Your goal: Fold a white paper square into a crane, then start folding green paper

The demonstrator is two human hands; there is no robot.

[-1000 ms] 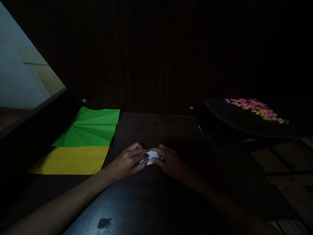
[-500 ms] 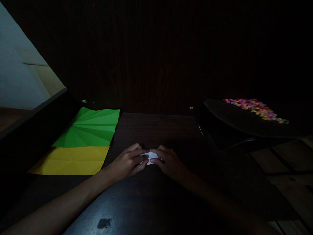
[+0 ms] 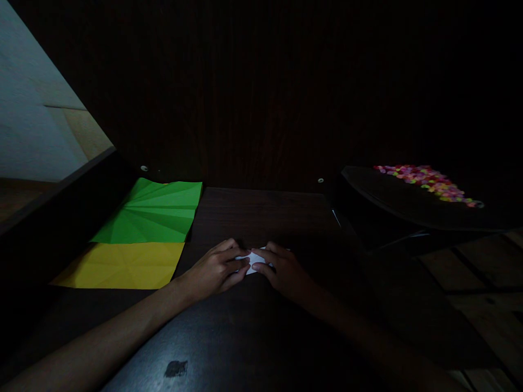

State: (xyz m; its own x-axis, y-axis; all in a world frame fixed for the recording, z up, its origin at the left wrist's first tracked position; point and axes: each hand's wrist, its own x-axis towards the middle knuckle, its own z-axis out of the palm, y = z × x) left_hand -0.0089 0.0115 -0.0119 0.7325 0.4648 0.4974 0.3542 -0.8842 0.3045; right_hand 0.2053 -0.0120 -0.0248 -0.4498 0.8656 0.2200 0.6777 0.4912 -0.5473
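Observation:
A small folded piece of white paper [image 3: 256, 263] lies on the dark wooden table, between my two hands. My left hand [image 3: 222, 268] grips its left side, with thumb and fingers pressed close together on it. From the right, my right hand [image 3: 281, 265] pinches the other side, its thumb near the front edge. Much of the paper is hidden under the fingers, so its full shape cannot be made out. Nearest to my left forearm is a creased yellow paper sheet [image 3: 122, 267], with a creased green paper sheet [image 3: 163, 209] just behind it.
A dark upright panel [image 3: 245, 109] closes off the back of the table [image 3: 253, 212]. At right, a dark bag-like item [image 3: 379, 196] bears a strand of pink, red and yellow flower-like pieces [image 3: 429, 182]. Wooden slats [image 3: 457, 267] show at lower right. A low side board [image 3: 73, 185] runs along the left.
Both hands keep hold of the white paper, with only a very slight shift of the fingers. The whole view has moved a little to one side.

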